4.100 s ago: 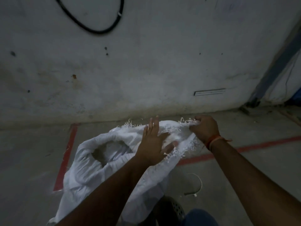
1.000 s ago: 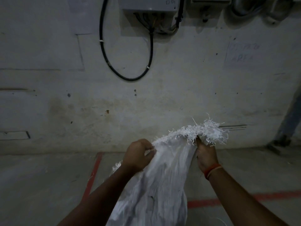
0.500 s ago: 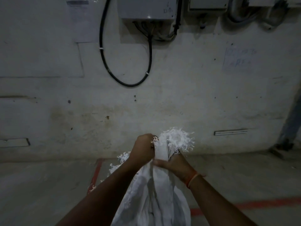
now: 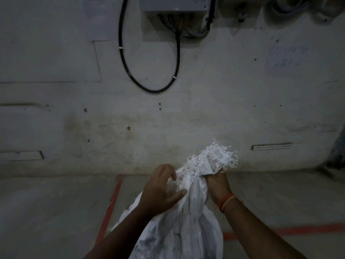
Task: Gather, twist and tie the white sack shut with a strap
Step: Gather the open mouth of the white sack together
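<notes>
1. White woven sack [image 4: 188, 221] hangs gathered between both hands, its frayed mouth [image 4: 214, 157] bunched just above the right hand [image 4: 217, 186]; those fingers are clenched round the neck.
2. Left hand [image 4: 161, 187] rests against the cloth; fingers [image 4: 170, 171] loosely spread, thumb pressing the fabric.
3. Red floor lines [image 4: 112, 204] run below.

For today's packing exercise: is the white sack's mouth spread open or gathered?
Gathered: the right hand clenches the white sack below its frayed edge.

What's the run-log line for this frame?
phase: gathering sack mouth | right hand: fist shut on neck of white sack below frayed edge | left hand: fingers open against sack | strap: none visible
</notes>
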`<state>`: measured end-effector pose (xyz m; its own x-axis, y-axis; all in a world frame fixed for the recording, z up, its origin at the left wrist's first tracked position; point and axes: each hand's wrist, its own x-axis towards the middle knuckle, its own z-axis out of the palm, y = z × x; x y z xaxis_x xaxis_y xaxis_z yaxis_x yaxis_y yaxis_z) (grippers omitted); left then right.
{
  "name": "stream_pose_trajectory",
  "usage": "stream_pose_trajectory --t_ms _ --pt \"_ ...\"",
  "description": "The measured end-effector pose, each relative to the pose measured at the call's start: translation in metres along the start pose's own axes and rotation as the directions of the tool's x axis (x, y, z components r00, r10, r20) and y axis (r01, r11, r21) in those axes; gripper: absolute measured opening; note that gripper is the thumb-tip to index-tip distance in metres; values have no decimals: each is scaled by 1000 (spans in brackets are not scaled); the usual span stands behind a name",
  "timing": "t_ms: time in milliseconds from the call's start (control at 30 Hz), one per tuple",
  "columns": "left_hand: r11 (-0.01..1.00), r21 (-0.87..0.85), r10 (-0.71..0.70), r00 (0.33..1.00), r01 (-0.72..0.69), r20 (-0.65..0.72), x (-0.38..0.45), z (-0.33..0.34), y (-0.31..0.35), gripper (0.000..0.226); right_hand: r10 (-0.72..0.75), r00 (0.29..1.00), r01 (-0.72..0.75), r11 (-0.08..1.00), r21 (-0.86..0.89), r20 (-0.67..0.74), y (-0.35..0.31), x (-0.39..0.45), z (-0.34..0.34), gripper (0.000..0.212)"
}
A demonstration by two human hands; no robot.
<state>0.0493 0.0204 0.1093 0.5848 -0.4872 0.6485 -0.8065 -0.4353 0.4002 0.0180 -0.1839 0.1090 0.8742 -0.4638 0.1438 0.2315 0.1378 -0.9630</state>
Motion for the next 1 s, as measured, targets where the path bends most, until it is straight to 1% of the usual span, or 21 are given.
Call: stream_pose_trajectory --t_ms 133,200,267,400,467,500,533,567,633,667,700,733,800,833,867,900,933,1000 --pt "998 9 -64 998 64 -14 -31 -4 -2 34 -24 999 25 999 36 -34 1 0 -2 29" --pt "990 37 -133 990 135 -48 -53 1 -4 33 -17 999 18 999 29 -42 3 2 -2 35" --pt "975 112 -184 980 192 -75 -73 9 -3 40 -4 999 5 999 38 -41 5 3 -1 40" --pt "944 253 -198 978 210 -71 -80 23 4 61 -13 1000 14 999 38 -29 2 0 7 41" --pt "905 327 -260 963 271 -78 -69 24 2 61 -33 999 34 999 32 -25 2 -2 10 40" --pt "883 336 -324 943 328 -71 -61 24 0 60 -38 999 39 999 25 -23 3 -2 10 39" --pt "863 330 -394 918 384 -36 -53 23 -3 60 -36 999 36 999 19 -29 3 -2 9 37" --pt "848 328 -448 893 416 27 -44 22 -8 61 -30 999 30 999 11 -32 2 -4 9 35" --pt "871 295 -457 868 393 192 -26 18 -22 63 1 999 -1 1000 11 -40 0 -7 6 35" --pt "894 223 -439 859 388 264 -18 13 -27 63 8 999 -7 1000 19 -44 -1 -8 5 35" --pt "905 146 -425 854 399 301 -10 6 -31 58 15 999 -14 1000 23 -44 0 -8 3 34" --pt "905 106 -424 848 412 317 -3 -2 -34 49 21 999 -20 999 29 -43 0 -8 2 33" --pt "900 112 -433 841 421 324 8 -19 -35 30 50 996 -50 999 14 -69 2 -5 -2 33" --pt "901 138 -434 845 412 313 13 -25 -38 25 66 994 -67 998 -4 -85 4 -3 -4 33" --pt "898 157 -440 846 411 301 17 -30 -42 26 72 994 -73 997 -9 -86 6 -2 -5 32" --pt "893 166 -450 843 418 296 21 -33 -47 29 71 995 -72 997 -9 -75 8 -2 -7 24" --pt "893 166 -450 843 418 296 26 -36 -51 31 88 995 -90 995 -35 -45 8 -4 -4 4" --pt "898 132 -439 842 419 313 35 -40 -62 34 71 996 -74 994 -78 -46 13 -2 -6 60"
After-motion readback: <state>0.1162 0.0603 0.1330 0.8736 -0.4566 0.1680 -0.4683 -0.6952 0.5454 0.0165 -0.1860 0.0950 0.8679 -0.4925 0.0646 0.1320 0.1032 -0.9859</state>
